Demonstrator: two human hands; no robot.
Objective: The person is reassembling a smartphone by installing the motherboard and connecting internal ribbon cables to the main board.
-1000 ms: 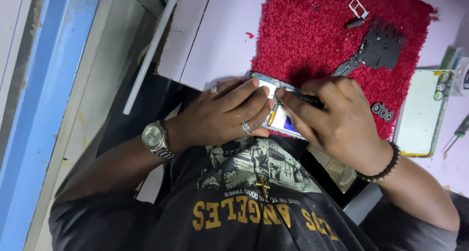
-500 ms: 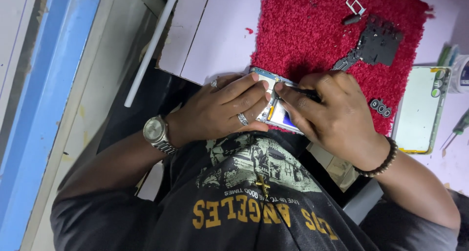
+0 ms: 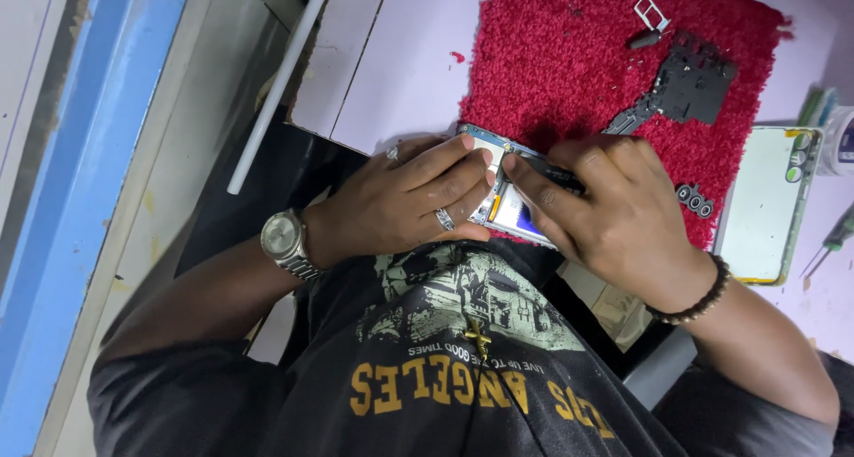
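Nearest to you is your dark printed shirt [image 3: 463, 368], with a small gold cross pendant [image 3: 478, 339] hanging on it. Just beyond that, your left hand [image 3: 405, 203] is closed around the near end of an opened phone [image 3: 503, 203], fingers laid over its top edge; you wear a metal wristwatch [image 3: 286, 240] and a ring on that hand. Your right hand [image 3: 614, 217], with a beaded bracelet [image 3: 694, 301] at the wrist, pinches a thin dark tool [image 3: 551, 174] between thumb and fingers, its tip resting on the inside of the phone close to your left fingertips. The phone lies at the near edge of a red fluffy mat [image 3: 578, 65], partly over the edge of the pale table [image 3: 400, 74] and largely covered by both hands, so only its blue frame and a strip of its interior show. To the right of your right hand, a pale green back cover [image 3: 765, 203] lies flat just beside the mat, and a small black camera trim [image 3: 694, 201] sits on the mat's edge between them. Farther up the mat rest a dark circuit board [image 3: 685, 88], a short dark piece [image 3: 645, 40] and a small metal card tray [image 3: 651, 12]. A white rod [image 3: 276, 88] leans off the table's left side
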